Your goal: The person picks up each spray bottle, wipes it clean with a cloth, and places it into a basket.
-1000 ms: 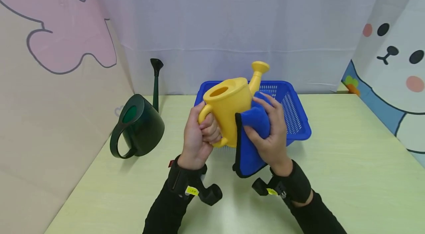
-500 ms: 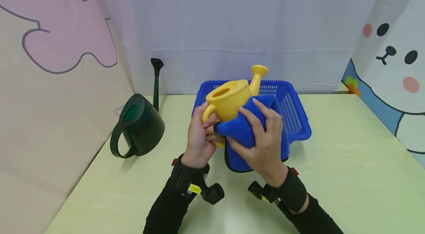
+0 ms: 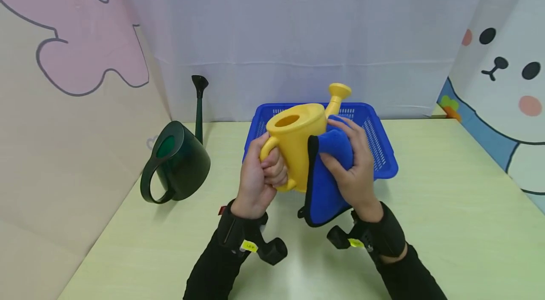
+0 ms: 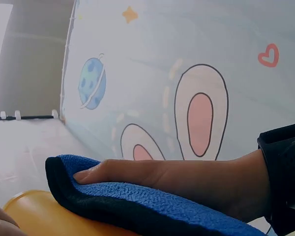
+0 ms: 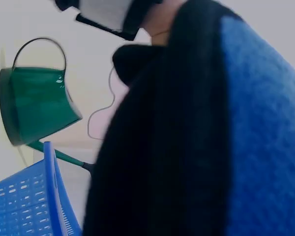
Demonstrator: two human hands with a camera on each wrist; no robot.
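My left hand grips the handle of a yellow watering can, which is held up in front of the blue basket with its spout toward the back right. A blue cloth with black edging is bunched in my right hand, thumb on the near side, and lies against the can's right side below the spout. In the left wrist view the right thumb presses the cloth over the yellow can. The cloth fills much of the right wrist view and hides the right fingers.
Behind the can, a blue plastic basket stands near the table's back edge. A dark green watering can sits on the table at the left, its spout pointing up toward the white curtain.
My right hand swept the cloth leftward across the can's front, over the left fingers, then back to its right side. The left hand keeps its grip, with the can shifted slightly right.
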